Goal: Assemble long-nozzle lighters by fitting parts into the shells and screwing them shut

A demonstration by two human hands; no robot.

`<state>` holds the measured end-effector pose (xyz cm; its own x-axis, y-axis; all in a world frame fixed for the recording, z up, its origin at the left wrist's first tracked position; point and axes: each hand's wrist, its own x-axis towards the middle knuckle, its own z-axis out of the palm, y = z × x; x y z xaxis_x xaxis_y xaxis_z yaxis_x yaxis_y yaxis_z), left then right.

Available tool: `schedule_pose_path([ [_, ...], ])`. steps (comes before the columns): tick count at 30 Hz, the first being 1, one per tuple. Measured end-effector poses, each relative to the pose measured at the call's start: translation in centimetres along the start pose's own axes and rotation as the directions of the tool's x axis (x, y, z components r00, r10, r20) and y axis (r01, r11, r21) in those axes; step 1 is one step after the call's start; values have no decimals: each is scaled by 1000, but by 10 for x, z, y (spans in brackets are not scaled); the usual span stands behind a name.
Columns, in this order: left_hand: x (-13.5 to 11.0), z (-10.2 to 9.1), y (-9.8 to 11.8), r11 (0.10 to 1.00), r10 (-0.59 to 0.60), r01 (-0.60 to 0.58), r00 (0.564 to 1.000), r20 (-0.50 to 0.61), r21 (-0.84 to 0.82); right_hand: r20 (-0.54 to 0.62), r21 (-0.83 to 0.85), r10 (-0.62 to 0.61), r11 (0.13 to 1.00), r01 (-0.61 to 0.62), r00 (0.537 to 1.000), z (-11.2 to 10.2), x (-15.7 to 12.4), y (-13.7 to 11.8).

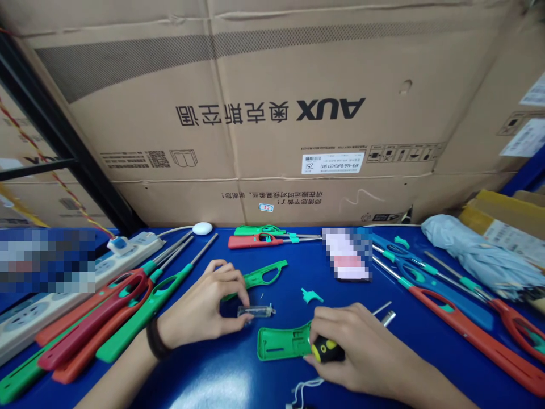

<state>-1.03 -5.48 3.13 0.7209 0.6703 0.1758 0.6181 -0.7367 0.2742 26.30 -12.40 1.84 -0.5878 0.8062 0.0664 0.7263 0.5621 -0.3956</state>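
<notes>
My left hand (219,298) has thumb and index finger closed at the left end of a small clear fuel tank (258,311), which lies low over the blue table. A green lighter shell half (266,275) with a loop handle lies behind these fingers. My right hand (349,346) is wrapped round a short black and yellow screwdriver handle (327,349); its shaft cannot be made out. Under and beside the right fingers sits the other green lighter shell half (283,342), its hollow inside facing up. A loose teal trigger (312,295) and a tiny pin (261,296) lie between the hands.
Long-necked lighters (96,341) and a white power strip (85,278) are at left. More lighters (464,329) and a folded grey-blue umbrella (468,255) lie at right. A pixelated phone (347,255) and a large cardboard box (272,74) are behind. A white cord (304,386) lies in front.
</notes>
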Motion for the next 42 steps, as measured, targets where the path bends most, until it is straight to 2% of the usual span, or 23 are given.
schedule_pose_path([
  [3, -1, 1, -1, 1000, -5, 5, 999, 31, 3, -49, -10, -3, 1000, 2, 999, 1, 0, 3],
  [6, -1, 3, 2, 1000, -6, 6, 1000, -11, -3, -152, -38, 46, 998, -52, 987, 0, 2, 9],
  [9, 1, 7, 11, 997, 48, -51, 996, -71, -53, -264, -64, 149, 983, -171, 953, -2, 3, 19],
  [12, 3, 13, 23, 981, 129, -137, 990, -64, -139, -317, -84, 269, 947, -310, 909, -3, 5, 29],
  [17, 5, 24, 33, 971, 164, -171, 985, -51, -170, -239, -181, 356, 898, -402, 903, -2, 7, 36],
  [23, 6, 30, 34, 980, 168, -178, 979, -117, -87, -224, -143, 374, 901, -410, 900, -1, 8, 35],
  [28, 5, 27, 31, 982, 173, -182, 976, -129, -55, -233, -115, 382, 902, -415, 894, -3, 9, 35],
  [37, 3, 16, 18, 994, 108, -109, 979, -174, 7, -296, -30, 339, 931, -363, 893, 1, 8, 32],
  [42, 5, 17, 16, 992, 128, -122, 977, -170, 44, -216, -81, 355, 922, -379, 910, 4, 10, 33],
])
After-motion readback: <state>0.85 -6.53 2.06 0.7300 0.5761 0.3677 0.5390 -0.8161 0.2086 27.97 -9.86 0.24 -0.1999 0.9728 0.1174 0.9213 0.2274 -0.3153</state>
